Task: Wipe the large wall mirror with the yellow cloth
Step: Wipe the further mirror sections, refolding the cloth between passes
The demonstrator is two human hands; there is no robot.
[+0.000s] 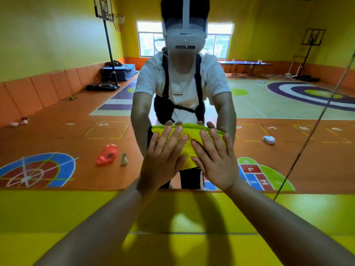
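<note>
While both palms hold it flat to the glass, the yellow cloth (189, 150) sits folded into a thick pad low on the wall mirror (57, 116), just above the mirror's bottom edge and roughly in the middle of the view. The left hand (163, 162) covers the cloth's left part and the right hand (215, 164) its right part. On both, the fingers are straight and slightly spread, pointing up, pressing rather than gripping. The 2 hands lie close beside each other, with a strip of cloth showing between them. The cloth's top edge meets its own reflection, so it is touching the glass.

As for progress, the wiping looks under way, yet the glass gives no sure sign of how much is done: no streaks, wet marks or dull patches show anywhere. Judging by where the cloth is, the high part of the mirror and the wide stretches to either side may be left to cover, but that cannot be told.

Around it, a dark seam (309, 136) crosses the glass at the right and yellow padding (57, 217) runs below the mirror. The reflection shows a gym with a basketball hoop (103, 8) and a red object (106, 155) on the orange floor.
</note>
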